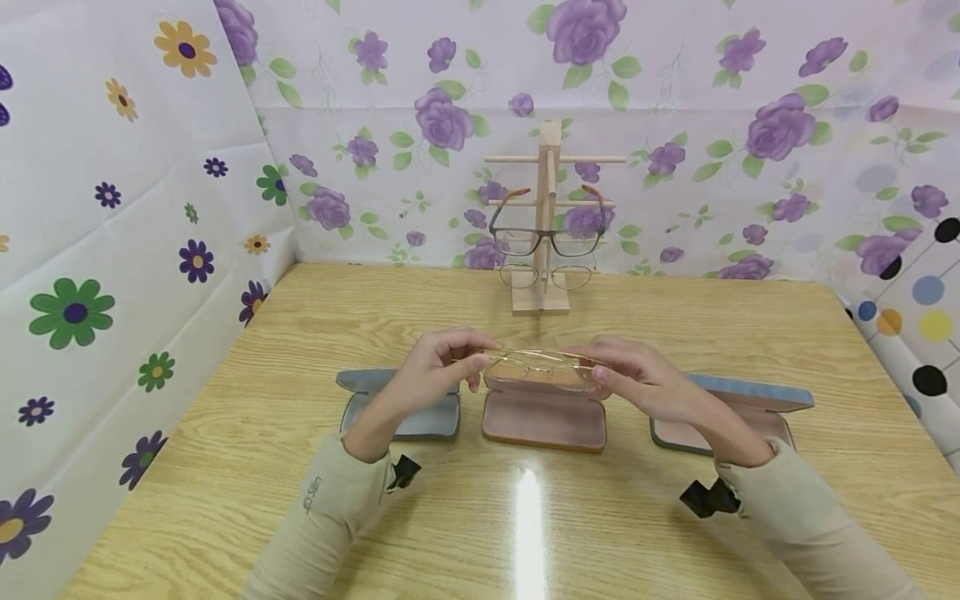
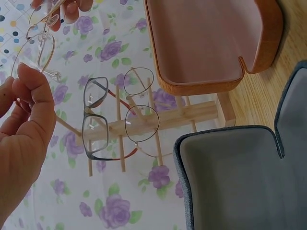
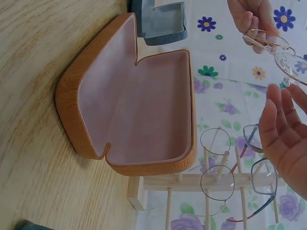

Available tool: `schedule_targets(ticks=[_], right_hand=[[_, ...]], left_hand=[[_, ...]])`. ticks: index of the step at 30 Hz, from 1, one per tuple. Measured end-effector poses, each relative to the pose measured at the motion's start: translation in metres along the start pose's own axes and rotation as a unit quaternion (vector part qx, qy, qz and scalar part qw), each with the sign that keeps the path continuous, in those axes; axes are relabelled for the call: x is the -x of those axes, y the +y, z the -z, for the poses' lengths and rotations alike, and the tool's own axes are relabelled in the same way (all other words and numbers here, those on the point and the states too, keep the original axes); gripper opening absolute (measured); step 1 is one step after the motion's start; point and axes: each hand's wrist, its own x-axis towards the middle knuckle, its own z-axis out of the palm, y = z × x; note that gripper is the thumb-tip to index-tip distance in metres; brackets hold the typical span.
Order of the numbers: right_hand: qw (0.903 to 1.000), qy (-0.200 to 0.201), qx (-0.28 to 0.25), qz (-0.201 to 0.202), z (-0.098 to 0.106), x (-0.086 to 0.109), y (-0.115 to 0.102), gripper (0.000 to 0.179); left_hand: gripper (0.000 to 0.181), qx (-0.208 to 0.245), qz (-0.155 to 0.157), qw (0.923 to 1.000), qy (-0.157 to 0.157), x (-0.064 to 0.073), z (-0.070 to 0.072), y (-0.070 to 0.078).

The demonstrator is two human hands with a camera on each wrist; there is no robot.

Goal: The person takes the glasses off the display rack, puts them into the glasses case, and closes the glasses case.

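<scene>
A pair of thin gold-rimmed eyeglasses (image 1: 537, 369) is held level in the air between both hands. My left hand (image 1: 435, 371) pinches its left end between thumb and fingers. The right end is pinched by my right hand (image 1: 645, 379). Beneath and just in front of the eyeglasses lies an orange-brown glasses case (image 1: 543, 419), lid raised, with a pink lining and nothing inside. The right wrist view shows this same case (image 3: 153, 110) close up, with the eyeglasses (image 3: 283, 55) and both hands off to the upper right.
An open grey-blue case (image 1: 427, 415) lies under my left forearm, and a blue-lidded open case (image 1: 753, 392) under the right. Behind stands a wooden rack (image 1: 550, 142) bearing dark-framed glasses (image 1: 542, 237) and thin round-rimmed glasses (image 1: 572, 277). Flowered cloth (image 1: 360, 200) hangs behind the table.
</scene>
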Motion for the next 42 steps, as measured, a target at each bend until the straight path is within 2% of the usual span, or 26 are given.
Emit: schedule_targets(ticks=[3, 7, 11, 18, 25, 33, 39, 42], right_hand=[[0.9986, 0.044, 0.021, 0.023, -0.001, 0.0, 0.0, 0.031], [0.9908, 0.11, 0.062, 0.047, -0.005, 0.002, 0.002, 0.029], [0.9849, 0.15, 0.059, 0.062, -0.008, 0.004, 0.003, 0.027], [0.9823, 0.167, 0.021, 0.081, -0.008, 0.007, 0.002, 0.026], [0.9721, 0.199, -0.013, 0.124, -0.011, 0.008, 0.004, 0.024], [0.9652, 0.212, -0.026, 0.151, -0.014, 0.003, -0.019, 0.011], [0.9616, 0.224, -0.017, 0.158, -0.016, 0.003, -0.02, 0.025], [0.9598, 0.233, -0.022, 0.155, -0.019, 0.003, -0.016, 0.028]], left_hand=[[0.022, 0.001, -0.005, 1.0, 0.002, 0.0, 0.0, 0.0], [0.022, 0.002, -0.009, 1.0, 0.004, 0.0, -0.001, -0.001], [0.021, 0.005, -0.011, 0.9999, 0.005, 0.0, 0.0, -0.002], [0.021, 0.01, -0.011, 0.9998, 0.01, 0.001, 0.001, -0.005], [0.023, 0.014, -0.003, 0.9998, 0.012, 0.003, 0.001, -0.005], [0.024, 0.018, 0.005, 0.9996, 0.023, 0.004, 0.0, -0.005], [0.022, 0.018, 0.001, 0.9992, 0.035, 0.006, 0.001, -0.006], [0.022, 0.027, -0.011, 0.999, 0.032, 0.008, 0.003, -0.007]])
